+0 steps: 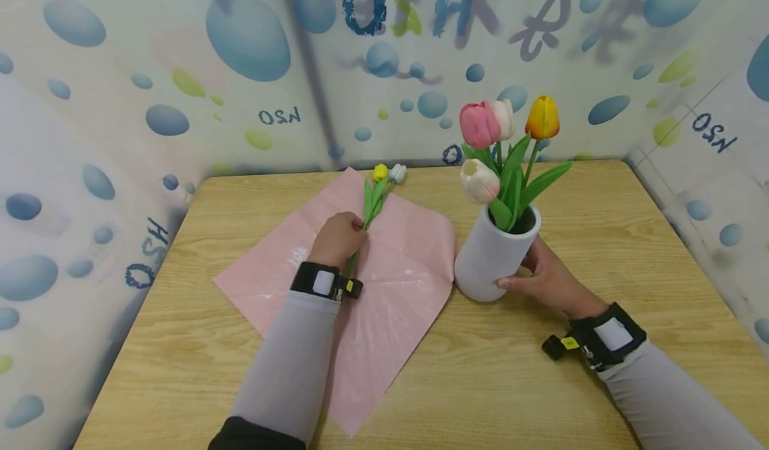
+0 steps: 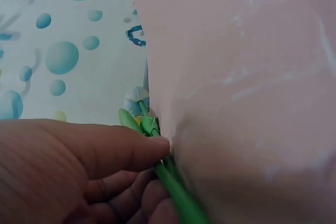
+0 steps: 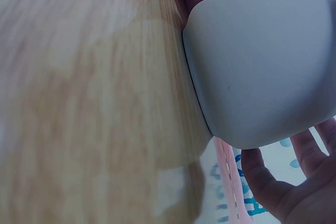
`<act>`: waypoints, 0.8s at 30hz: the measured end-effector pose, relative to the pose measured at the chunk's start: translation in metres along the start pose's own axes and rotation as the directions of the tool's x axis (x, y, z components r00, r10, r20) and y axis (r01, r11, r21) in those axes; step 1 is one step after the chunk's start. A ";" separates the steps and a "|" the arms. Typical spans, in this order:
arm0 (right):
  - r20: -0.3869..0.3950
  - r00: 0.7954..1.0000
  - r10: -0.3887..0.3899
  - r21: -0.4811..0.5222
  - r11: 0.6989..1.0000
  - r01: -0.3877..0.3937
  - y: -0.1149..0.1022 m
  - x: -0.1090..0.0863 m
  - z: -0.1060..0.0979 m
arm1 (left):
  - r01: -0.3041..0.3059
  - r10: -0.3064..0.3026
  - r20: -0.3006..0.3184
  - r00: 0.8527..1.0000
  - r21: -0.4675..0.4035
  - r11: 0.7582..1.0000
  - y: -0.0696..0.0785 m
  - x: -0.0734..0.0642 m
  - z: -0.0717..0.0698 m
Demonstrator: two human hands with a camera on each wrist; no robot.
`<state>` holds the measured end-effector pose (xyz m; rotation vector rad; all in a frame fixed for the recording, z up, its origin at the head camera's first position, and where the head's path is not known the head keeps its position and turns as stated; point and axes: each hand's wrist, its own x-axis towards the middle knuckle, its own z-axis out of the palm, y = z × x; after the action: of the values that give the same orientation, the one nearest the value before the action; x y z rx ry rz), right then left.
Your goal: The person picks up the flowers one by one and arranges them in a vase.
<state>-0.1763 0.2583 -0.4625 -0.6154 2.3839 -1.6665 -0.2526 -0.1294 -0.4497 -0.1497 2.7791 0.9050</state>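
Observation:
My left hand (image 1: 338,238) pinches the green stems of artificial tulips between thumb and fingers, over a pink wrapping sheet (image 1: 396,303). A yellow tulip head (image 1: 380,173) and a pale blue-white one (image 1: 398,173) stick out past the sheet's far edge. In the left wrist view the thumb presses on the green stems (image 2: 181,198). At the sheet's right edge is a white vase (image 1: 495,256), its base on the table in the right wrist view. My right hand (image 1: 555,280) holds its right side, with the thumb in front and some fingers hidden behind. Several tulips stand in it, including pink (image 1: 479,125) and orange-yellow (image 1: 543,117) ones.
The wooden table (image 1: 601,236) carries the sheet and vase. A patterned backdrop (image 1: 384,89) rises behind the table and along both sides. One corner of the sheet points toward the table's near edge.

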 end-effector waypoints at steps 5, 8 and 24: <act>-0.002 1.000 -0.001 -0.005 1.000 0.001 0.000 0.001 0.000 | -0.013 0.013 -0.014 1.000 -0.008 1.000 0.000 -0.001 0.000; -0.003 1.000 -0.003 -0.004 1.000 0.003 -0.001 0.001 0.000 | -0.017 0.017 -0.021 1.000 -0.008 1.000 0.000 -0.002 -0.001; -0.006 1.000 -0.008 0.010 1.000 0.008 -0.001 -0.001 0.001 | -0.025 0.026 -0.043 0.999 0.017 1.000 0.002 -0.005 -0.004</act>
<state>-0.1753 0.2575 -0.4620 -0.6198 2.3785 -1.6852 -0.2484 -0.1304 -0.4445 -0.1332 2.8336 0.8943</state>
